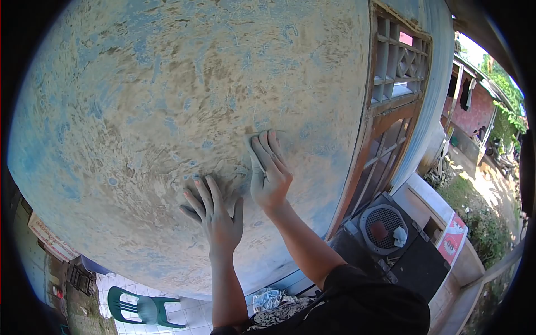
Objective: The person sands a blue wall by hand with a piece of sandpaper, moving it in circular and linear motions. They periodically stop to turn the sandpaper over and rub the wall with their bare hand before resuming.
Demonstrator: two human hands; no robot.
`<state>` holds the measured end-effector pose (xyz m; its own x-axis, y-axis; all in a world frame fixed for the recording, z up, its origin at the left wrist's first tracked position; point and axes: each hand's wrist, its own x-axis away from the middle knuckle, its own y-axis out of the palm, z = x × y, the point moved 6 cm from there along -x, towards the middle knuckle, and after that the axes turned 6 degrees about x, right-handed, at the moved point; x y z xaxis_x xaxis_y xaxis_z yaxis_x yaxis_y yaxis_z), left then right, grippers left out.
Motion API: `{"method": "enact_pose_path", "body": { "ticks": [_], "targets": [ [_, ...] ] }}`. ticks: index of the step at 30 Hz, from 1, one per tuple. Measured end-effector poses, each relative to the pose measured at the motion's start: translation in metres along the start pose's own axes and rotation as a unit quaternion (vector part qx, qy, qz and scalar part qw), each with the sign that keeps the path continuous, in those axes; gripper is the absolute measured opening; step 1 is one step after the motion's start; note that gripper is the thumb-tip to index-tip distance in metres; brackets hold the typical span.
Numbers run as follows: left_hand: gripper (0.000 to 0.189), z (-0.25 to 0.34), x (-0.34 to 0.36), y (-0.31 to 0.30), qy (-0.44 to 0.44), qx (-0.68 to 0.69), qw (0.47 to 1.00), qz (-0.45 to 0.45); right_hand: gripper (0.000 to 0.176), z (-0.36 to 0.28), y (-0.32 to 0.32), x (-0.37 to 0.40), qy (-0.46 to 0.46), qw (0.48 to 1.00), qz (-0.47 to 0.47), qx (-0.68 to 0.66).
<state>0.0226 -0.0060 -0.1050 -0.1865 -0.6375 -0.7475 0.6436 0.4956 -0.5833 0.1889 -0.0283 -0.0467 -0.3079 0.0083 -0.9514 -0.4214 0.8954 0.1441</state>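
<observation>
A large wall [167, 111] with patchy, worn blue paint and beige-brown scraped areas fills most of the view. My left hand [216, 218] lies against it, fingers spread, holding nothing. Slightly higher and to the right, my right hand [271, 170] presses its fingers together over a thin sheet that looks like sandpaper [252, 146]. Only the edges of that sheet show beside and above the fingers; the rest is hidden under the hand. Pale dust coats both hands.
To the right is a wooden-framed window [385, 117] with a lattice. A black loudspeaker [385, 229] with a round grille stands below it. Lower left, a green plastic chair [146, 309] stands on white tiles. A crumpled plastic bag [267, 300] lies near the wall's foot.
</observation>
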Motion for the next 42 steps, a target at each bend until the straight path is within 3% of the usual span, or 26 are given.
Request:
{"method": "enact_pose_path", "body": {
  "ticks": [4, 8, 11, 16, 23, 29, 35, 37, 42],
  "targets": [
    [0.099, -0.001, -0.001, 0.013, 0.023, -0.066, 0.995, 0.07, 0.035, -0.004, -0.005, -0.02, -0.028, 0.999, -0.03, -0.009],
    [0.1, -0.004, 0.003, 0.013, 0.023, -0.067, 0.995, 0.068, 0.03, 0.015, -0.014, 0.025, -0.026, 0.997, -0.063, 0.02],
    [0.1, -0.001, 0.001, 0.014, 0.023, -0.068, 0.995, 0.07, 0.028, 0.019, -0.002, 0.018, -0.06, 0.998, -0.006, 0.012],
    [0.108, -0.001, 0.001, 0.013, 0.034, -0.105, 0.992, 0.056, 0.026, -0.001, -0.003, -0.018, -0.075, 0.997, -0.013, 0.002],
    [0.107, -0.001, 0.001, 0.011, 0.046, -0.103, 0.992, 0.061, 0.026, 0.029, -0.017, 0.04, -0.058, 0.997, -0.039, 0.045],
    [0.106, -0.005, 0.004, 0.01, 0.036, -0.109, 0.993, 0.036, 0.025, 0.006, -0.012, -0.019, -0.072, 0.997, -0.031, 0.029],
    [0.105, -0.002, 0.001, 0.008, 0.045, -0.111, 0.992, 0.041, 0.025, 0.007, -0.024, 0.018, -0.042, 0.995, -0.073, 0.047],
    [0.096, -0.003, 0.002, 0.007, 0.028, -0.067, 0.997, 0.041, 0.026, 0.017, -0.014, 0.023, -0.044, 0.997, -0.06, 0.034],
    [0.1, -0.006, 0.003, 0.011, 0.029, -0.083, 0.995, 0.037, 0.034, -0.003, -0.005, -0.028, -0.071, 0.996, -0.053, 0.013]
  ]
}}
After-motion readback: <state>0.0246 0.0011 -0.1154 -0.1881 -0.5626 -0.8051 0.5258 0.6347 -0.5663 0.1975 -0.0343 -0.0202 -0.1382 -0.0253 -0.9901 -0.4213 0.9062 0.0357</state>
